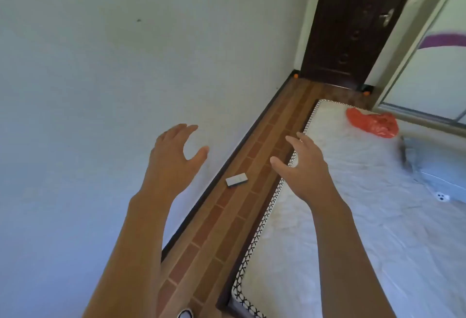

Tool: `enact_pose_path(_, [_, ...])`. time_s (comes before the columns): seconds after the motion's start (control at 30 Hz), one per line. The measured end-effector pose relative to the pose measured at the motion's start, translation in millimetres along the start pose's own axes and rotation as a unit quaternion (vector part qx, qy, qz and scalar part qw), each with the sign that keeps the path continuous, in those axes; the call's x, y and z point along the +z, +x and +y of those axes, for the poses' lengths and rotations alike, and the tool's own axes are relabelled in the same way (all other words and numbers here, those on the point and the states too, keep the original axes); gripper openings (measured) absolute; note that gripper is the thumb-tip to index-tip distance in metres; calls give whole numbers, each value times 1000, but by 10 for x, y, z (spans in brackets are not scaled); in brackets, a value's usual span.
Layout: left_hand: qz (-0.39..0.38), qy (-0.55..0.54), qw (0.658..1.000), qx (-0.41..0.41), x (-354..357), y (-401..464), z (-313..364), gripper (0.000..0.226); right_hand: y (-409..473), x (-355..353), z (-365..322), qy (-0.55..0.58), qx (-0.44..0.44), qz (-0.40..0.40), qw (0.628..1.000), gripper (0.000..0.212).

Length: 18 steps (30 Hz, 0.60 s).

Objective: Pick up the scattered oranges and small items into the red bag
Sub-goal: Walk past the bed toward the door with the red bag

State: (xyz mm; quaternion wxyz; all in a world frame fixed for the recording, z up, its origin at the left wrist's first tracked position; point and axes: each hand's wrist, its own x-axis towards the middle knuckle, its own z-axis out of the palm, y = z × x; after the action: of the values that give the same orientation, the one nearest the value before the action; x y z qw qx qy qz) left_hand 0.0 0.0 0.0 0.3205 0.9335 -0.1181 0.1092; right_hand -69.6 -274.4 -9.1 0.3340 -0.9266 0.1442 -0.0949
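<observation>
The red bag [372,121] lies crumpled on the far end of the mattress [353,217]. A small white flat box [236,180] lies on the brown floor strip between the wall and the mattress. One orange [296,75] sits in the far floor corner by the door, another orange [366,93] beyond the mattress end. My left hand [174,159] is held out in front of the wall with relaxed spread fingers, holding nothing. My right hand [301,166] hovers over the mattress edge, fingers spread and empty. The box lies between and below both hands.
A pale wall [100,65] borders the narrow floor strip [214,229] on the left. A dark door [353,22] closes the far end; a sliding wardrobe panel [433,78] stands at the right. A small white object [442,197] and grey item lie on the mattress's right side.
</observation>
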Motion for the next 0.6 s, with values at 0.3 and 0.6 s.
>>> enact_pose_path(0.3, [-36,-69,996,32,-555,756,-973,57,382,660,-1024,-56,14,37,998,68])
enact_pose_path(0.6, [-69,-70,995,34,-1037,1138,-1689,60,801,1109,-1774,-74,10,61,995,68])
